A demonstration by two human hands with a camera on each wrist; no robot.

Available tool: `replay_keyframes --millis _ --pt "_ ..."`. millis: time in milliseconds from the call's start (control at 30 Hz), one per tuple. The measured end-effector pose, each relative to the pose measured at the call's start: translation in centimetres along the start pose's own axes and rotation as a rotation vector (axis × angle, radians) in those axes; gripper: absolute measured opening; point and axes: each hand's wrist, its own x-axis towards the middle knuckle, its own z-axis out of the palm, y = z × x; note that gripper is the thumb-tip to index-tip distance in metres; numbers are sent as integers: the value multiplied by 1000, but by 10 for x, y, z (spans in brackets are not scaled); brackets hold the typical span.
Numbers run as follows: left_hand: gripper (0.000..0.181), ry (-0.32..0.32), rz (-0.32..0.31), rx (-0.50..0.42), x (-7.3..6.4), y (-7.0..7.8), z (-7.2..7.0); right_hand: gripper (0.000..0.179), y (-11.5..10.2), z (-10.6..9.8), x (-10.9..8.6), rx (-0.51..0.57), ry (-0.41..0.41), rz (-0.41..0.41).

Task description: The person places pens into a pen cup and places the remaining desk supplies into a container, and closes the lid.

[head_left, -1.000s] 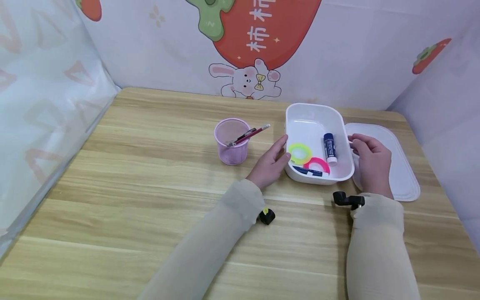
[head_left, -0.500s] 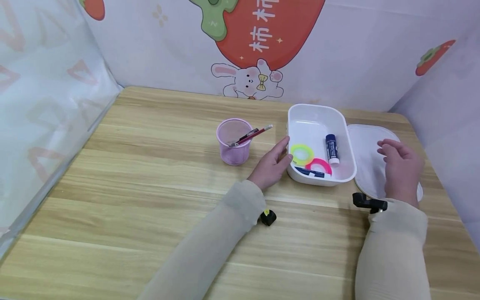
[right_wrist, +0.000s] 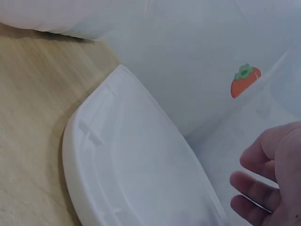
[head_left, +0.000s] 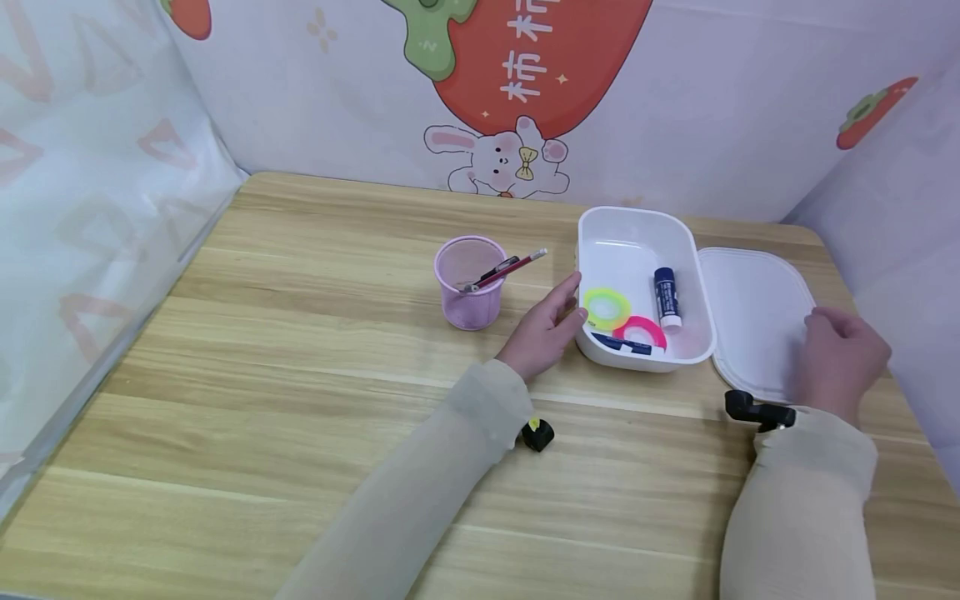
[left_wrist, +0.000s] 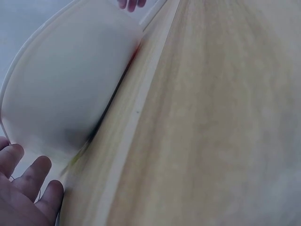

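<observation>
A white plastic box (head_left: pixel 693 357) stands at the back right of the table, without its lid. Against its left wall rest the extended fingers of my left hand (head_left: pixel 542 337). Inside are a dark blue glue stick (head_left: pixel 667 298), a yellow ring (head_left: pixel 626 310), a pink ring (head_left: pixel 660 333) and a dark blue pen-shaped thing (head_left: pixel 621 342). To the box's right lies the white lid (head_left: pixel 757 308). My right hand (head_left: pixel 840 362) is at the lid's right edge, fingers loosely curled and holding nothing; the right wrist view shows a gap between the fingers (right_wrist: pixel 251 188) and lid (right_wrist: pixel 141 160).
Left of the box stands a pink mesh cup (head_left: pixel 471 310) with a red pencil (head_left: pixel 517 266) and a black pen leaning in it. A printed cloth (head_left: pixel 690 117) hangs behind the wooden table (head_left: pixel 300 333) and along its sides.
My right hand has left the box's right side and moved right across the lid to its far edge. My left hand has stayed at the box's left wall.
</observation>
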Motion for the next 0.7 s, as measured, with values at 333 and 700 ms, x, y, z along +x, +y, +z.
replay_keyframes --millis 333,700 --pt "59 9 -21 5 0 0 0 47 -2 -14 -8 -84 77 171" --pt "58 22 -23 -6 0 0 0 35 9 -24 12 -337 33 53"
